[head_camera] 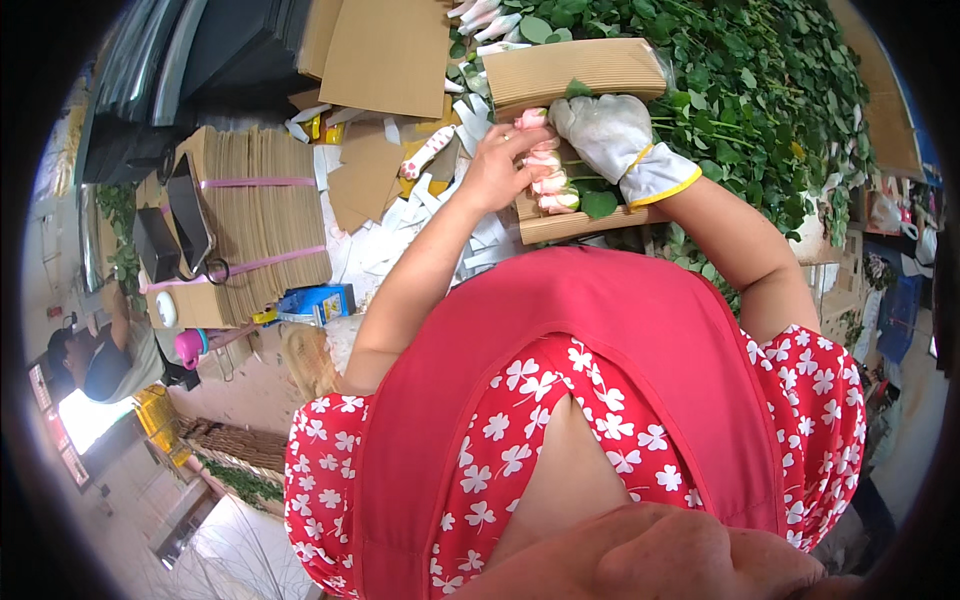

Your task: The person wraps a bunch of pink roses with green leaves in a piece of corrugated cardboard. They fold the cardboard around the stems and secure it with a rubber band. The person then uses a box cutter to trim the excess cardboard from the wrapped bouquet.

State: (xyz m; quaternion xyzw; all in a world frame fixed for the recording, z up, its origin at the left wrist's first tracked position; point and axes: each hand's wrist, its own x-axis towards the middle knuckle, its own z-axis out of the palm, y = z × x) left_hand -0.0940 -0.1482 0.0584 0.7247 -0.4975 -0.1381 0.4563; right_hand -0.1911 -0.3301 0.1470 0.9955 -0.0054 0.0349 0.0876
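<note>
Pink roses [550,182] lie in a row, heads to the left, on corrugated cardboard [592,223] in front of me. My left hand [501,166], bare with a ring, has its fingers around a rose head in the upper part of the row. My right hand [606,127], in a whitish glove with a yellow cuff edge, is curled just right of the uppermost rose head; its fingertips and whatever lies inside them are hidden. Green stems and leaves run rightward beneath the glove. A folded piece of corrugated cardboard [574,71] lies just above the right hand.
Leafy rose stems [750,97] pile up at upper right. White paper strips [420,202], cardboard scraps [364,180] and a paw-patterned tool handle [427,151] lie left of my left hand. Farther left stand strapped cardboard sheets [262,217], a phone [191,214] and a blue box [315,304]. Another person [112,352] is at far left.
</note>
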